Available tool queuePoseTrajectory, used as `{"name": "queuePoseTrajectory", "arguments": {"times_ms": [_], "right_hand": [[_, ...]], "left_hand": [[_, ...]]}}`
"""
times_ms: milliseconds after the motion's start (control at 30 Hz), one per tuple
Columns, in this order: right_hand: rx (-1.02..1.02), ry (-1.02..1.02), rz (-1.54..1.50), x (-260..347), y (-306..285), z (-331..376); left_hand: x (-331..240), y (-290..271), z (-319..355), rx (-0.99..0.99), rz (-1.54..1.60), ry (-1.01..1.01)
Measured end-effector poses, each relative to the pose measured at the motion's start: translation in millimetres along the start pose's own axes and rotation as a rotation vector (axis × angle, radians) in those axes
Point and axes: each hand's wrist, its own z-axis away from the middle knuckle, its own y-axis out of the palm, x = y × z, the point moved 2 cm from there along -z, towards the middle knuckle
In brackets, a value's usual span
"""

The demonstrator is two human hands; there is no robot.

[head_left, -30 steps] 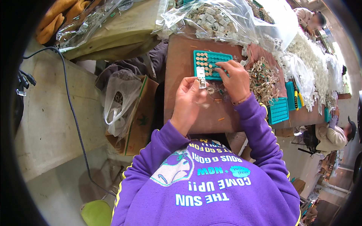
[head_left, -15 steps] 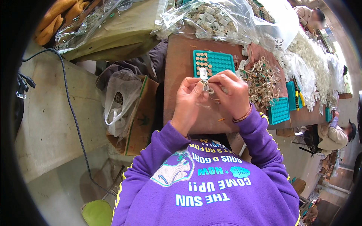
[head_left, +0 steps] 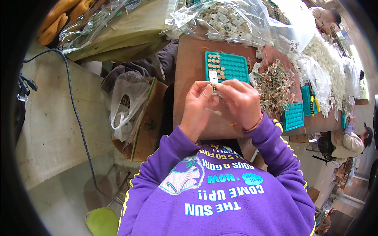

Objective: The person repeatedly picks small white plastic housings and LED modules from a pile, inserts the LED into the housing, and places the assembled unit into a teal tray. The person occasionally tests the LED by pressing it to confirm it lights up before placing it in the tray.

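A small white plastic housing is pinched upright in my left hand, with its lower end between thumb and fingers. My right hand closes on the same lower end, where small wired parts sit; fingers hide most of them. Just beyond my hands lies a teal tray of small pockets, its left part filled with several round tan discs. To the right of my hands is a tangled heap of small wired parts on a reddish cloth.
Clear bags of white housings cover the table's far side. At right, a second teal tray and yellow-handled pliers lie near a white pile. A cardboard box with a plastic bag stands left. Two people work farther right.
My hands stay on the white housing, and the right fingers have drawn in closer over its lower end. The whole view has shifted slightly.
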Motion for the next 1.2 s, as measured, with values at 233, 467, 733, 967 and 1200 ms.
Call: {"name": "queuePoseTrajectory", "arguments": {"times_ms": [233,467,733,967,1200], "right_hand": [[-0.111,-0.044,0.048,-1.9,14.7,18.7],[-0.169,0.45,-0.442,-6.4,-1.2,23.7],[-0.106,0.514,-0.576,4.0,-10.2,26.3],[-0.09,-0.094,-0.209,23.9,-21.2,26.0],[-0.053,-0.218,-0.057,21.2,-18.7,25.3]], "left_hand": [[0.3,-1.6,2.5,0.046,-0.037,0.02],[-5.5,8.1,7.7,0.127,-0.015,-0.045],[-0.1,26.6,37.0,0.032,0.071,-0.24],[-13.8,29.3,45.2,0.149,0.245,-0.329],[-11.9,25.3,44.2,0.181,0.244,-0.304]]}}
